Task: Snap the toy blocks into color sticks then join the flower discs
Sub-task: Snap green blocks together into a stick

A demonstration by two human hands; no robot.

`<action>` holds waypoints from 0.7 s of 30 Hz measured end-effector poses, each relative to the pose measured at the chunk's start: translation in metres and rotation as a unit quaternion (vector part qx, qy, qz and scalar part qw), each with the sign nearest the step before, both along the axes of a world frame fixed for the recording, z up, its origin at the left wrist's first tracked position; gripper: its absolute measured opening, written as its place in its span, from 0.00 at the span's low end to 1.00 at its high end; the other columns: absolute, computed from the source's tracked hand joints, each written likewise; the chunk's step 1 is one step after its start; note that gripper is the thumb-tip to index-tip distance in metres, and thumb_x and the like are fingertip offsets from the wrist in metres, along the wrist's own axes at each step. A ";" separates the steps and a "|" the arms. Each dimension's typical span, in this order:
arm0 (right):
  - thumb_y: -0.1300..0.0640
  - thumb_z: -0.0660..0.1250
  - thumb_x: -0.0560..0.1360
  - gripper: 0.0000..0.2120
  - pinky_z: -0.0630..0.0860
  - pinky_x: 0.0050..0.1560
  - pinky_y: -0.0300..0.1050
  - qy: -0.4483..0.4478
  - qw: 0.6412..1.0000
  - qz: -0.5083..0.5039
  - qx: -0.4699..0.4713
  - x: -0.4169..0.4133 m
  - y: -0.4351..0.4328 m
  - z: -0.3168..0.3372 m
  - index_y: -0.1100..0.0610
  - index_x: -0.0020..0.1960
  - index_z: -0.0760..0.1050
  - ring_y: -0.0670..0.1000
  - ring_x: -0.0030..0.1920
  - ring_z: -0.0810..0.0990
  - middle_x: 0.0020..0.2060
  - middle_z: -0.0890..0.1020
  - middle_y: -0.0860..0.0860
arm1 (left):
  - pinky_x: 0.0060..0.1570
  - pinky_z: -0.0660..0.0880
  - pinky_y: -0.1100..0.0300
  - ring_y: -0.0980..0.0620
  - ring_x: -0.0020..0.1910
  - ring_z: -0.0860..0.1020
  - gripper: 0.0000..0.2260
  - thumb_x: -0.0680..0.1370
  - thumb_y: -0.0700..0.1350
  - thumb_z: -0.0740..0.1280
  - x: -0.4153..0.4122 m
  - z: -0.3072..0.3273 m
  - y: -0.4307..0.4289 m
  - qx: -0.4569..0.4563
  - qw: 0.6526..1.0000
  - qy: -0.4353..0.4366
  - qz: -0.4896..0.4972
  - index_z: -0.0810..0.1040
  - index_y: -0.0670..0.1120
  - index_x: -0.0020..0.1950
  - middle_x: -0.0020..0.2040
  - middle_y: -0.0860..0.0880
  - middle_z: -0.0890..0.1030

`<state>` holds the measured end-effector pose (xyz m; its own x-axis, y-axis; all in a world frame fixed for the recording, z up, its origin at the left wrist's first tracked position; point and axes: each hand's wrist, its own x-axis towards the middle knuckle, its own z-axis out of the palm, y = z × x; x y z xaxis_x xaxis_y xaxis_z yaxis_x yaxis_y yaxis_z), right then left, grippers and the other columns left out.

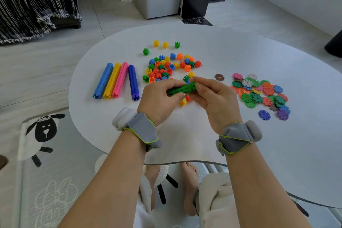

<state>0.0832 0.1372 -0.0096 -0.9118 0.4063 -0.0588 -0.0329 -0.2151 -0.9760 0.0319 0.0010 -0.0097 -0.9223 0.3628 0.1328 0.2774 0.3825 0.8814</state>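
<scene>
Head: green stick (182,89) overlaps blocks (166,66); discs (259,92) nearby.

Centre: green stick (182,89). 10 o'clock: blue stick (102,81), yellow stick (112,81), pink stick (120,80), purple stick (133,82). White table (222,52). 8 o'clock: rug (44,129), black-white sheep print. 3 o'clock: discs (259,92) multicolour.

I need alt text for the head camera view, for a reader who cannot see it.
The left hand and right hand grip a green block stick over a white table. Four finished sticks lie at the left, loose blocks in the middle, flower discs at the right.
</scene>
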 end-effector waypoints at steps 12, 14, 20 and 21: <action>0.65 0.62 0.78 0.10 0.81 0.48 0.43 -0.026 0.994 0.000 0.105 -0.049 -0.024 0.001 0.55 0.50 0.80 0.52 0.46 0.84 0.47 0.83 0.57 | 0.49 0.78 0.50 0.49 0.44 0.81 0.12 0.73 0.40 0.70 -0.035 0.000 -0.017 -0.016 0.998 0.004 0.066 0.81 0.46 0.55 0.45 0.48 0.82; 0.63 0.63 0.78 0.10 0.81 0.50 0.48 -0.029 0.979 -0.023 0.199 -0.065 -0.026 -0.005 0.53 0.51 0.81 0.50 0.45 0.84 0.47 0.84 0.53 | 0.49 0.78 0.50 0.48 0.42 0.81 0.12 0.73 0.39 0.70 -0.040 -0.001 -0.020 -0.021 0.997 0.003 0.077 0.81 0.46 0.56 0.46 0.48 0.82; 0.61 0.63 0.76 0.12 0.71 0.53 0.35 -0.096 0.881 0.008 0.464 -0.095 -0.030 -0.007 0.53 0.55 0.82 0.48 0.52 0.79 0.53 0.83 0.48 | 0.48 0.78 0.51 0.48 0.38 0.82 0.11 0.73 0.40 0.70 -0.057 -0.007 -0.042 -0.025 0.990 -0.001 0.141 0.81 0.46 0.56 0.44 0.49 0.82; 0.61 0.63 0.76 0.12 0.73 0.54 0.38 -0.106 0.873 0.015 0.476 -0.099 -0.032 -0.008 0.52 0.55 0.82 0.49 0.53 0.79 0.53 0.83 0.48 | 0.48 0.78 0.52 0.48 0.36 0.81 0.11 0.74 0.40 0.70 -0.061 -0.007 -0.046 -0.022 0.988 -0.002 0.152 0.81 0.46 0.55 0.42 0.51 0.81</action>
<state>-0.0154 0.1053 -0.0173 -0.9326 0.3390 0.1237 0.1622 0.6999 -0.6956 -0.0287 -0.0453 -0.0169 -0.9902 0.0746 0.1183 0.1397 0.4859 0.8628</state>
